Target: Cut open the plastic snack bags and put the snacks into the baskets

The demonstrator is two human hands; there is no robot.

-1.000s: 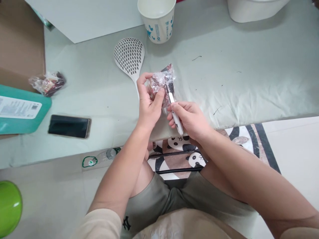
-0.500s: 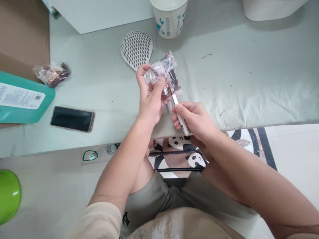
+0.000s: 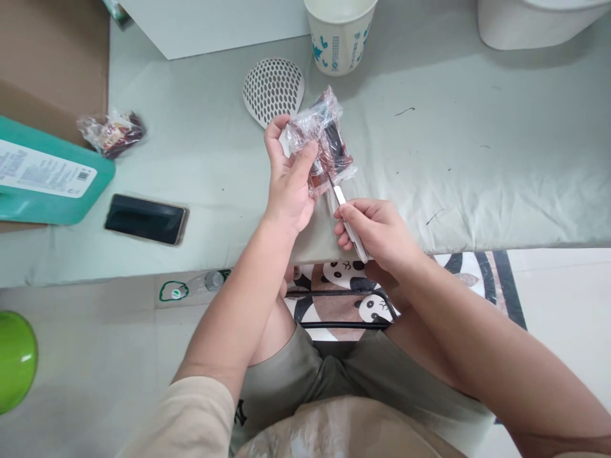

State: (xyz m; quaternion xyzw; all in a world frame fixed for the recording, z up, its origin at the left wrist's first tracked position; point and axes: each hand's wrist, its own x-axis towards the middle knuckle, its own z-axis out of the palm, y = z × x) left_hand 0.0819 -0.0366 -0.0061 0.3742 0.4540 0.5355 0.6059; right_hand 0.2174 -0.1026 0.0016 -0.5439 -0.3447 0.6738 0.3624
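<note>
My left hand (image 3: 292,178) grips a clear plastic-wrapped packet (image 3: 338,145) with dark and reddish contents, its thumb pressed on the wrap. My right hand (image 3: 377,229) is closed round the white handle of a knife (image 3: 352,230). The thin dark blade points up and left and meets the lower part of the packet; its tip is hidden in the wrap. Just behind the packet a pale perforated scoop (image 3: 273,89) lies on the cloth-covered table (image 3: 477,152), its handle mostly hidden by my left hand.
A paper cup (image 3: 338,41) and a white container (image 3: 539,25) stand at the back. On the left are a phone (image 3: 146,219), a second wrapped packet (image 3: 113,133), a green jug (image 3: 57,175) and a brown box (image 3: 57,57). A green stool (image 3: 16,362) is on the floor.
The view has shifted slightly, moving the table objects to the right in the picture. The packet has tilted a little in my left hand, and the knife stays against it.
</note>
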